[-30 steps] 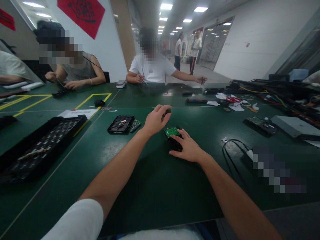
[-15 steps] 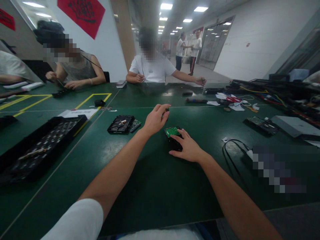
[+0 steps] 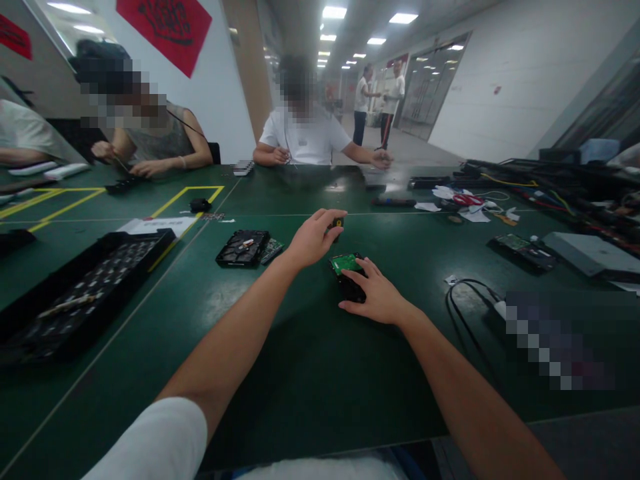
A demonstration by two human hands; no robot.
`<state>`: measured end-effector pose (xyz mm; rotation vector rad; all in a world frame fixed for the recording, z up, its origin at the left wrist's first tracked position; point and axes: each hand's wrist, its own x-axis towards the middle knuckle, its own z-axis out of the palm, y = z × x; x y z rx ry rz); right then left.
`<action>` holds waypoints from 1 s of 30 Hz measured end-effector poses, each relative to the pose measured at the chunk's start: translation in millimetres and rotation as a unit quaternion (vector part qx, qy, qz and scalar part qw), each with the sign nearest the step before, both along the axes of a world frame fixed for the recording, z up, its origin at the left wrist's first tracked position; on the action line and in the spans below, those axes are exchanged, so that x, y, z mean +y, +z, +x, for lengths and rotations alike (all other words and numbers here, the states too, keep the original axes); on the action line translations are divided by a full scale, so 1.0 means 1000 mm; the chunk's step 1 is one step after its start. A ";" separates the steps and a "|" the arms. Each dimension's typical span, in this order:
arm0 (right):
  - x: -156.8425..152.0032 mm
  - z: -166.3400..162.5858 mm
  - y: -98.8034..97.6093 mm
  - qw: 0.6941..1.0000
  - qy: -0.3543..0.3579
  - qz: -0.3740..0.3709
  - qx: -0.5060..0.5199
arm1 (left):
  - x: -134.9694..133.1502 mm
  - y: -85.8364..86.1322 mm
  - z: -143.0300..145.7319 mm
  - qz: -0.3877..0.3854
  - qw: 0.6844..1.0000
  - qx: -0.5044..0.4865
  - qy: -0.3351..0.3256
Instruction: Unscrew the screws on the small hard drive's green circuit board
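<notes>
A small black hard drive with a green circuit board on top lies on the green table. My right hand rests on the drive, fingers wrapped over its near side, holding it down. My left hand hovers just left of and above the drive, fingers closed round a small black tool with a yellow mark, probably a screwdriver handle. Its tip is hidden behind the hand.
Another opened black drive with a loose green board lies to the left. A long black tray sits at far left. A black cable curls on the right, with boards and wires behind it. Two people sit across the table.
My hands have barely moved; the left hand turned slightly on the tool. The person opposite drew an outstretched arm back toward the body.
</notes>
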<state>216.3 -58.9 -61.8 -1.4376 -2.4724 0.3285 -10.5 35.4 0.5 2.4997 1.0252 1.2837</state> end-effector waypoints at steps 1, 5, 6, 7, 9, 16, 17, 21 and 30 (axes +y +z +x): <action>0.000 0.000 0.000 1.000 0.001 -0.001 0.000 | -0.001 0.000 0.000 -0.005 1.000 -0.001 0.007; 0.000 0.000 0.001 1.000 0.001 -0.001 0.003 | -0.003 0.000 0.000 -0.006 1.000 -0.001 0.004; 0.000 0.000 0.001 1.000 0.001 0.001 0.004 | -0.002 0.000 0.000 0.001 1.000 0.001 -0.002; 0.000 0.000 0.000 1.000 0.002 0.003 0.004 | -0.002 -0.001 0.000 0.009 1.000 0.004 -0.009; 0.000 -0.001 0.000 1.000 0.002 0.007 0.005 | 0.000 -0.002 0.001 0.019 1.000 0.012 -0.018; 0.000 -0.001 0.000 1.000 -0.001 0.010 0.002 | 0.002 -0.005 -0.002 -0.008 0.999 0.030 0.039; 0.000 -0.001 0.000 1.000 -0.001 0.009 0.001 | 0.003 -0.006 -0.002 -0.010 0.999 0.033 0.036; 0.000 -0.001 0.000 1.000 0.000 0.010 0.003 | 0.005 -0.008 -0.001 -0.011 1.000 0.024 0.000; 0.001 -0.001 -0.001 1.000 0.000 0.005 0.003 | 0.003 -0.006 -0.001 -0.014 0.998 0.053 0.035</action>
